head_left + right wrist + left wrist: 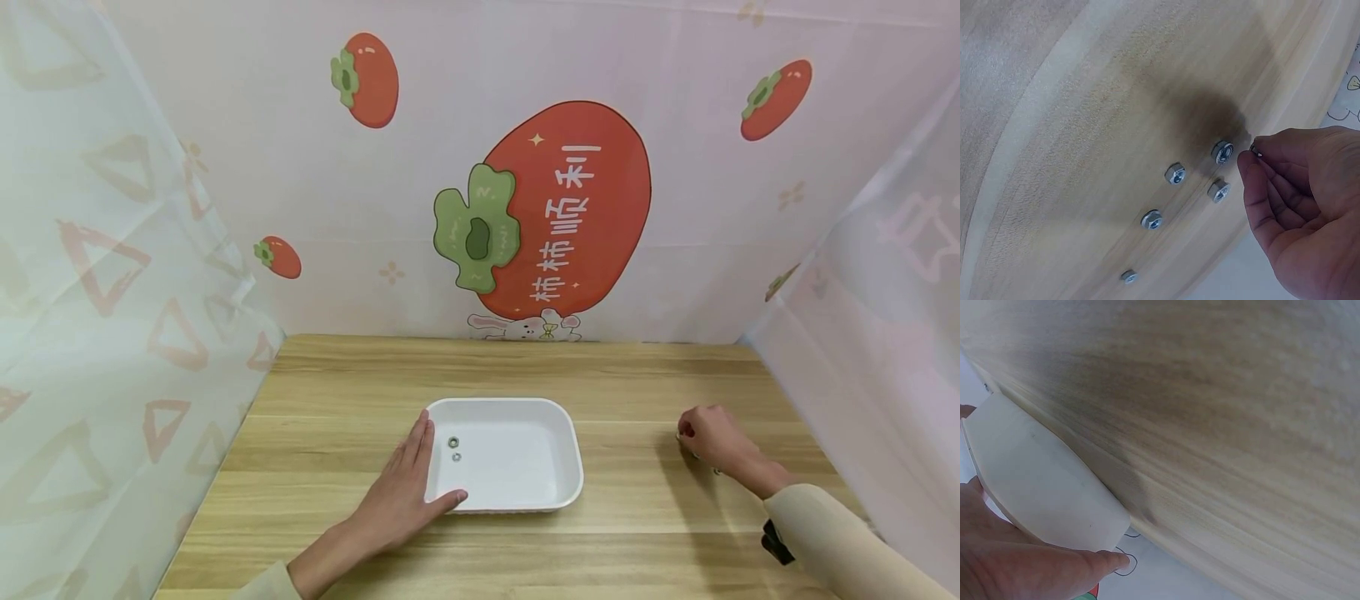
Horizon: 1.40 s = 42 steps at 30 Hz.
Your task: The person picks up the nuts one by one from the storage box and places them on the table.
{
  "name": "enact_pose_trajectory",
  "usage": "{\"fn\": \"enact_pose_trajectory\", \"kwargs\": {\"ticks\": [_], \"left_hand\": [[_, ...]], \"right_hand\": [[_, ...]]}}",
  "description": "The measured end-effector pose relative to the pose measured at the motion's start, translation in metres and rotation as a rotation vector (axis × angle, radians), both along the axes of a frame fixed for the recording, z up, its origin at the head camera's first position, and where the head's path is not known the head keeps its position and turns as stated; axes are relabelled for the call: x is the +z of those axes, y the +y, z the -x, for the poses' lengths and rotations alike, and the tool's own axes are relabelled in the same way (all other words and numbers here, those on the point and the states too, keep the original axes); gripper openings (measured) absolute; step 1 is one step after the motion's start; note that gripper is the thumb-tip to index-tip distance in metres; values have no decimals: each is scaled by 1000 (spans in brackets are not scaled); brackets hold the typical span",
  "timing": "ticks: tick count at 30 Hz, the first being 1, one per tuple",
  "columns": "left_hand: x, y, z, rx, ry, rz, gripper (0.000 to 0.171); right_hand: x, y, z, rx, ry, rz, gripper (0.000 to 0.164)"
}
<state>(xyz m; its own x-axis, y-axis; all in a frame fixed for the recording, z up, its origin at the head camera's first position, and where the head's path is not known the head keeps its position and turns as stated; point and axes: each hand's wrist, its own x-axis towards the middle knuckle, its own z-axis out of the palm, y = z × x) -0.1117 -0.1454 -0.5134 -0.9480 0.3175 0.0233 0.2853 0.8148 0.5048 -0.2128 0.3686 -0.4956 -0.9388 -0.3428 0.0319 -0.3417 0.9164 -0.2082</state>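
My left hand (397,496) rests against the left end of a white tray (517,500), fingers straight along the rim and thumb over the front edge. Two small nuts (453,442) lie inside the tray near that hand. At the right of the table, my right hand (712,437) pinches a small metal nut (1255,150) between thumb and fingertips, mostly covered by them. Beside it in the right wrist view, several silver flange nuts (1175,173) lie loose on the wood, with a smaller nut (1129,276) farthest from the fingers.
A wood-grain table (345,375) carries everything. A white printed cloth (675,275) stands behind it, with more cloth along both sides. A dark object (776,543) shows under the right sleeve.
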Motion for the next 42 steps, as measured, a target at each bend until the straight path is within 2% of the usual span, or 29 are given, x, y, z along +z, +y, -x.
{"fn": "enact_pose_trajectory", "kwargs": {"ticks": [4, 26, 37, 42], "left_hand": [[1, 0, 0, -2, 3, 4, 115], [-1, 0, 0, 2, 19, 8, 116], [-1, 0, 0, 8, 18, 17, 115], [0, 1, 0, 11, 17, 5, 115]], "right_hand": [[-2, -1, 0, -1, 15, -14, 12], [-1, -5, 0, -26, -43, -28, 11], [1, -11, -3, -29, 4, -14, 25], [9, -15, -4, -38, 33, -18, 13]]}}
